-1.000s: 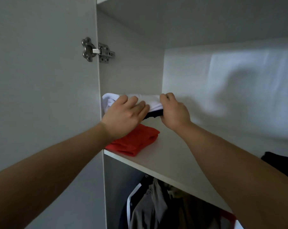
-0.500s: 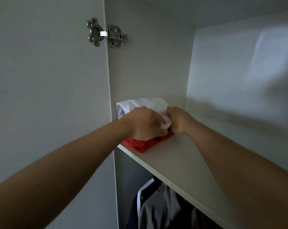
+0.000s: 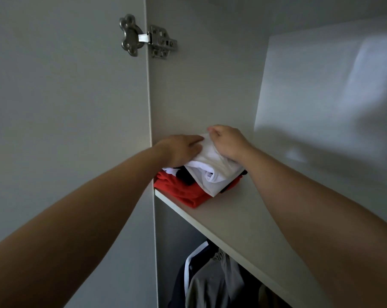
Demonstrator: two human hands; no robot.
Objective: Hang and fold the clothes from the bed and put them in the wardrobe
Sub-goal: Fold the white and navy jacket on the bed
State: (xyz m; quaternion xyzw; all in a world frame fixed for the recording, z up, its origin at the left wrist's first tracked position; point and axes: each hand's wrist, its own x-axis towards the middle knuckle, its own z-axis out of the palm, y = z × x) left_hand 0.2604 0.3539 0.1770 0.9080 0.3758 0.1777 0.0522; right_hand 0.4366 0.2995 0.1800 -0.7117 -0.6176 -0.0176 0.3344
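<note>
A folded white garment (image 3: 212, 168) with a dark part under it lies on a folded red garment (image 3: 186, 192) at the left end of the wardrobe shelf (image 3: 237, 218). My left hand (image 3: 181, 150) rests flat on the white garment's left side, fingers straight. My right hand (image 3: 228, 142) lies on its far right side with the fingers curled down; whether they pinch the cloth cannot be made out.
The open wardrobe door (image 3: 66, 130) with its metal hinge (image 3: 143, 37) stands on the left. Under the shelf hang several garments (image 3: 210, 278), dark and grey. The shelf runs on to the right along the white back panel (image 3: 321, 96).
The white garment has been set down on the red one and pushed back toward the left wall. Both hands now lie on top of it.
</note>
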